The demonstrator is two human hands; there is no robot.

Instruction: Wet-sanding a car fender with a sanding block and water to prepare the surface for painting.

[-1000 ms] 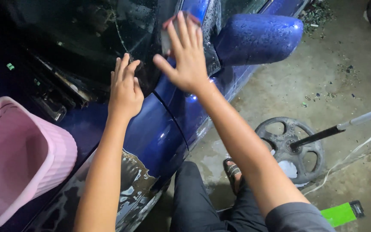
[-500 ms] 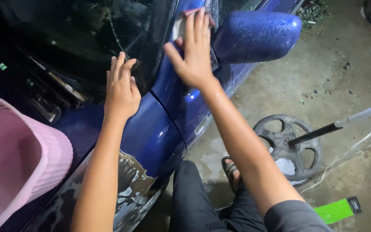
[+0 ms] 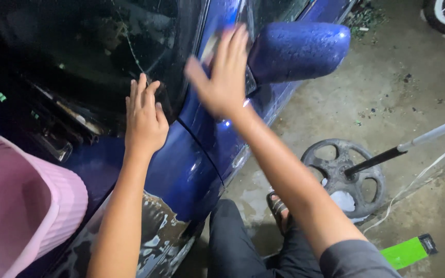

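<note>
My left hand lies flat and empty on the blue car body, at the lower edge of the dark windscreen. My right hand is blurred, fingers spread, pressing a small pale sheet against the blue pillar beside the windscreen. The sheet shows only at the hand's left edge. Just right of that hand juts the blue side mirror, speckled with drops.
A pink ribbed basket sits on the bonnet at lower left. On the wet concrete lie a dark wheel rim, a pole and a green flat tool. My sandalled foot is beside the car.
My right hand has slid with the pale sheet to the right and up along the pillar, closer to the mirror. My left hand has stayed flat in the same spot.
</note>
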